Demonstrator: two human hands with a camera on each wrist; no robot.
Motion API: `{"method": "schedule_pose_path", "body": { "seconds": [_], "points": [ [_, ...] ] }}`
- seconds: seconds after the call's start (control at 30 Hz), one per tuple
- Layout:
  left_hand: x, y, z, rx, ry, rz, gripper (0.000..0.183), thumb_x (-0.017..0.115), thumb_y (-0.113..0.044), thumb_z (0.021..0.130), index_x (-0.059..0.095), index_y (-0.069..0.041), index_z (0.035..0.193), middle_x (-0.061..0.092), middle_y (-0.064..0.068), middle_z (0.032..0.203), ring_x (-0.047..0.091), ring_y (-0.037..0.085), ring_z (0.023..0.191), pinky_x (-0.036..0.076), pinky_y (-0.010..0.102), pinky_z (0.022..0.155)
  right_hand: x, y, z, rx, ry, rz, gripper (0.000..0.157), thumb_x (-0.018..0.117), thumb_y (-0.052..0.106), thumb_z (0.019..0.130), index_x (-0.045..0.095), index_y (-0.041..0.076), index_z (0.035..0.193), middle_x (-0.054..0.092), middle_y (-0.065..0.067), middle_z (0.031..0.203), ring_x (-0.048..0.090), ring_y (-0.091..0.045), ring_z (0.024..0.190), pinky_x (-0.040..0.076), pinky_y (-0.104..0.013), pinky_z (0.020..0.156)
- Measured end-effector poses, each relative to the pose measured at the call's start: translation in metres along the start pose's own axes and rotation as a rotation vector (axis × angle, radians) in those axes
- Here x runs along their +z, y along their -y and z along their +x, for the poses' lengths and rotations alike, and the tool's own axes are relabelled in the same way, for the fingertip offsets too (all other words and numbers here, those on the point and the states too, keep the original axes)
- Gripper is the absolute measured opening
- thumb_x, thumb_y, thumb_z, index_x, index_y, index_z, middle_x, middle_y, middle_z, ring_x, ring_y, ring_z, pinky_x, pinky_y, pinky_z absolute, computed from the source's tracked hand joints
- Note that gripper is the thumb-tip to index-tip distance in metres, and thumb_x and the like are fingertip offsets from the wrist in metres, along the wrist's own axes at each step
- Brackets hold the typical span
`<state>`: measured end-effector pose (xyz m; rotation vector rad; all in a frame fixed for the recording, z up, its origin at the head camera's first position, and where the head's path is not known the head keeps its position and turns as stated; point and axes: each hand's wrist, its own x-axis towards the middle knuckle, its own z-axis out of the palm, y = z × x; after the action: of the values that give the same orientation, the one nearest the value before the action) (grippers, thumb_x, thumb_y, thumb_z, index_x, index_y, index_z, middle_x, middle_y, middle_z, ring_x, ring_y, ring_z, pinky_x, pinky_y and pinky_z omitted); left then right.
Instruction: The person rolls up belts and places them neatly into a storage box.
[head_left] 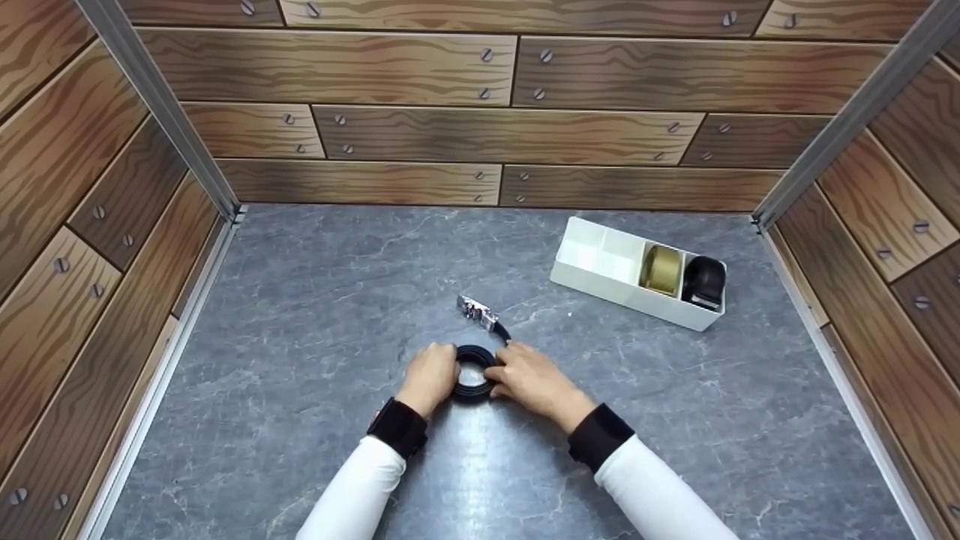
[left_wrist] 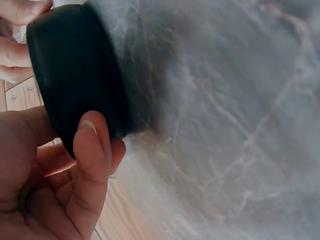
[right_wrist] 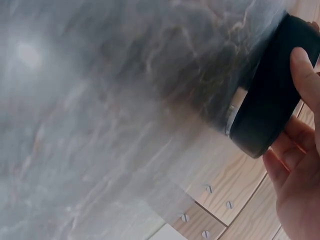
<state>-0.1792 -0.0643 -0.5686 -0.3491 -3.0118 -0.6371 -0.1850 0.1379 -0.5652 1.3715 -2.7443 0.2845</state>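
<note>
A black belt (head_left: 471, 394) lies coiled into a ring on the grey table, its flat outer side facing both wrist cameras. From the coil's far right a short strap end runs out to a shiny silver buckle (head_left: 478, 311). My left hand (head_left: 430, 376) grips the coil's left side, thumb and fingers around the band, as the left wrist view shows. On the opposite side my right hand (head_left: 536, 381) holds the coil between thumb and fingers. In the right wrist view the belt (right_wrist: 275, 95) covers part of those fingers.
At the back right stands a white divided box (head_left: 626, 292). A rolled gold strap (head_left: 661, 270) and a rolled black belt (head_left: 703, 279) occupy its right-hand compartments. Wood-patterned panels (head_left: 420, 135) enclose the grey marbled tabletop (head_left: 322, 300) at the back and sides.
</note>
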Motion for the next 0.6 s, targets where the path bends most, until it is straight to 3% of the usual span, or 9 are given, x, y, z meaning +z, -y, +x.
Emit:
{"method": "schedule_pose_path", "body": {
  "seconds": [0.17, 0.27, 0.43, 0.6],
  "points": [
    [0.001, -0.003, -0.002, -0.108, 0.005, -0.070, 0.015, 0.071, -0.011, 0.084, 0.067, 0.003, 0.081, 0.068, 0.023, 0.082, 0.068, 0.038, 0.075, 0.053, 0.048, 0.063, 0.004, 0.003, 0.000, 0.024, -0.026, -0.055, 0.030, 0.075, 0.035, 0.081, 0.074, 0.014, 0.102, 0.060, -0.005, 0.093, 0.062, -0.024, 0.090, 0.035, -0.047, 0.107],
    [0.001, -0.005, -0.002, -0.136, 0.018, -0.097, 0.012, 0.069, -0.008, 0.080, 0.067, 0.004, 0.078, 0.068, 0.024, 0.079, 0.068, 0.038, 0.073, 0.053, 0.047, 0.062, 0.005, 0.004, 0.000, 0.033, -0.028, -0.057, 0.031, 0.074, 0.036, 0.082, 0.074, 0.013, 0.104, 0.060, -0.005, 0.093, 0.061, -0.024, 0.089, 0.035, -0.047, 0.107],
    [-0.001, -0.004, 0.000, -0.107, 0.050, -0.076, 0.007, 0.068, -0.004, 0.078, 0.067, 0.003, 0.076, 0.068, 0.022, 0.079, 0.067, 0.038, 0.073, 0.053, 0.046, 0.063, 0.002, -0.001, -0.002, -0.006, -0.031, -0.032, 0.034, 0.075, 0.033, 0.083, 0.074, 0.016, 0.112, 0.061, -0.004, 0.097, 0.059, -0.024, 0.097, 0.039, -0.044, 0.104],
    [-0.005, 0.001, 0.003, -0.025, 0.123, -0.053, 0.007, 0.067, -0.004, 0.080, 0.065, 0.001, 0.077, 0.068, 0.019, 0.081, 0.066, 0.037, 0.075, 0.053, 0.047, 0.066, -0.002, -0.006, -0.005, -0.039, -0.012, -0.027, 0.038, 0.079, 0.028, 0.077, 0.074, 0.023, 0.115, 0.062, -0.003, 0.107, 0.056, -0.025, 0.111, 0.038, -0.042, 0.105]
  ]
}}
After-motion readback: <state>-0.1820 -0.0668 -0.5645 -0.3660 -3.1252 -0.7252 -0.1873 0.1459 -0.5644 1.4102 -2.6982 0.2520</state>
